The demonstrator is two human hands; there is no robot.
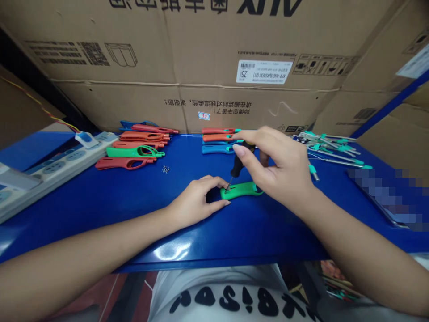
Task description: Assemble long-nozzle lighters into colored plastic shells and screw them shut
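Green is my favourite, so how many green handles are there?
2: one green handle among those by the power strip, another green handle held by the left hand. Others may be hidden.

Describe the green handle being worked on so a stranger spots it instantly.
On the blue tabletop, look between the left hand and the right hand. The green handle lies there. Unlike the other green one, between an orange handle and a red handle, it has the screwdriver at its left end.
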